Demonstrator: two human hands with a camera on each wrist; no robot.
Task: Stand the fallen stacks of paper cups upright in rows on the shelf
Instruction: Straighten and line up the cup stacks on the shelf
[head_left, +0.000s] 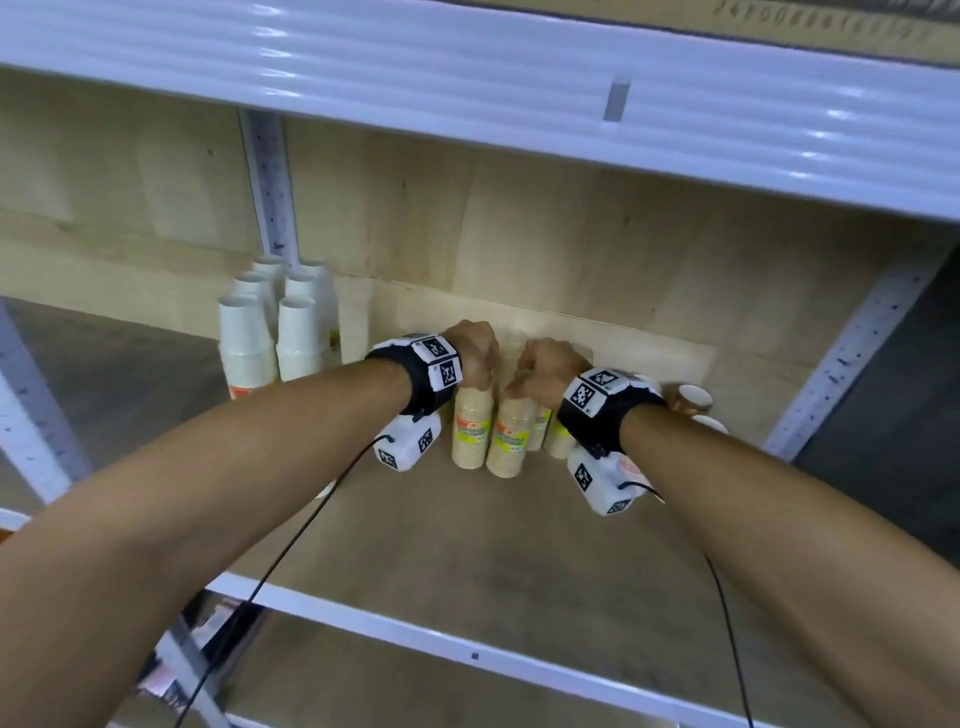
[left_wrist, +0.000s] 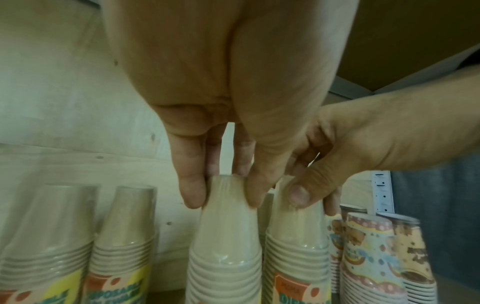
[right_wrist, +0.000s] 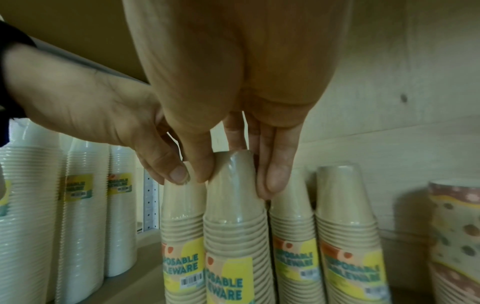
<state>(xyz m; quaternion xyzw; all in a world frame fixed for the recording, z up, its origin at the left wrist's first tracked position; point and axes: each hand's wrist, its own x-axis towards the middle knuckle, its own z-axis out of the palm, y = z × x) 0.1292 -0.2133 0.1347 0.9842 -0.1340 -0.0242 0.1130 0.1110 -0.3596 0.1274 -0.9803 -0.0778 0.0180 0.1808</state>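
A wooden shelf (head_left: 519, 545) is backed by a plywood wall (head_left: 571, 234). White stacks (head_left: 270, 338) are stood upright well left of the grip; patterned stacks (left_wrist: 371, 257) just right of it. Two wrapped kraft stacks are held upright, touching, at their tops: one (left_wrist: 224, 246) pinched by the left hand (head_left: 475, 353), the other (right_wrist: 233, 226) by the right hand (head_left: 550, 369). Two more (right_wrist: 345, 226) are stood beside.

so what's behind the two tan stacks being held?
Two more tan stacks stand behind the left hand stack and the right hand stack, upright, then the wooden back wall. Their bases are covered.
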